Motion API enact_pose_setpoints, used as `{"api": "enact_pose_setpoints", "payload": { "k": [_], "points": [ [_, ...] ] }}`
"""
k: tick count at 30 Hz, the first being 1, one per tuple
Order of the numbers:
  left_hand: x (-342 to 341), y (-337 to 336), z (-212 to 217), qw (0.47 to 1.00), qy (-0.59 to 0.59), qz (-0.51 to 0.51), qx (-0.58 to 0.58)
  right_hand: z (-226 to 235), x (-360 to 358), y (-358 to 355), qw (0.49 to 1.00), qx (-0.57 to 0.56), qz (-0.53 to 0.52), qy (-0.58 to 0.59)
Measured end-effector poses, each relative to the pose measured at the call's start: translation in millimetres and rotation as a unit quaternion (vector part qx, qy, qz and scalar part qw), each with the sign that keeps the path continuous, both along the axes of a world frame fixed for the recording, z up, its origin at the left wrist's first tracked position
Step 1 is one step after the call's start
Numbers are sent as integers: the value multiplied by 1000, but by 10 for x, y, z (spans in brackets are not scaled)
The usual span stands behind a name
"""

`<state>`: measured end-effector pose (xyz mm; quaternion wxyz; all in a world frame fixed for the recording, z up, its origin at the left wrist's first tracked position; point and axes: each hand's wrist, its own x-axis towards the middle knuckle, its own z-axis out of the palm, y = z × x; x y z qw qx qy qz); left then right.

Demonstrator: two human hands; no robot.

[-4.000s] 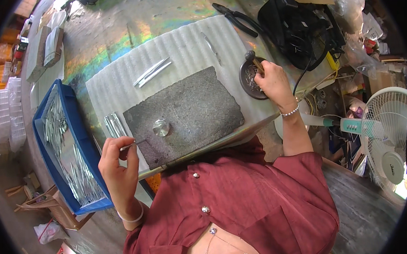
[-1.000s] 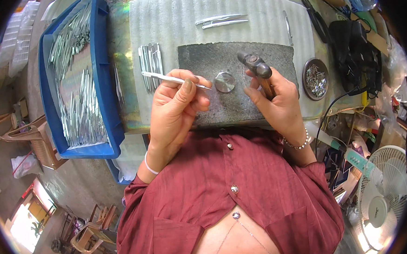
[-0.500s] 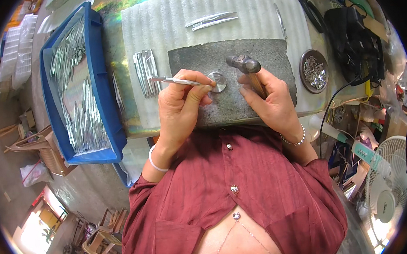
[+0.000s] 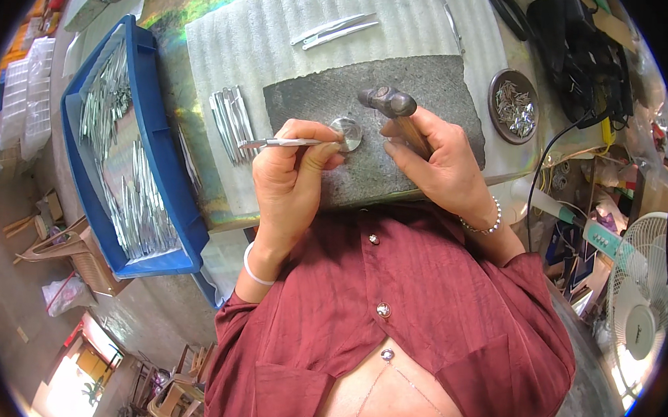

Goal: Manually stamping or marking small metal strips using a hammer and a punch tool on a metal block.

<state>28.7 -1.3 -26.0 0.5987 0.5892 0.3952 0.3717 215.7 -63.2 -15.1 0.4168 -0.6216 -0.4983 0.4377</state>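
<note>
Steady the slim silver metal strip (image 4: 268,142) your left hand (image 4: 291,166) pinches beside the round silver disc (image 4: 350,131), right hand (image 4: 447,168) gripping the dark-headed wooden-handled hammer (image 4: 392,103).

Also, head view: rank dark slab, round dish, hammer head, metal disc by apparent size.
1. Dark slab
2. Round dish
3. Hammer head and metal disc: unranked, too alike; the disc is partly hidden, the hammer head possibly nearer the camera.
</note>
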Motion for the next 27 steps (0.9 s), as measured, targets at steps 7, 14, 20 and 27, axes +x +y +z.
{"api": "enact_pose_setpoints", "payload": {
  "k": [7,14,20,27],
  "points": [
    [1,1,1,1000,1,5,1,-44,-16,-11,1000,23,-9,-4],
    [-4,5,8,1000,5,-5,3,-29,4,-14,1000,-2,1,-3],
    [-4,-10,18,1000,7,4,-7,-53,-19,-5,999,35,-9,-5],
    [8,-9,1,1000,5,11,-9,-52,-8,-14,1000,23,-1,-18]
  ]
}}
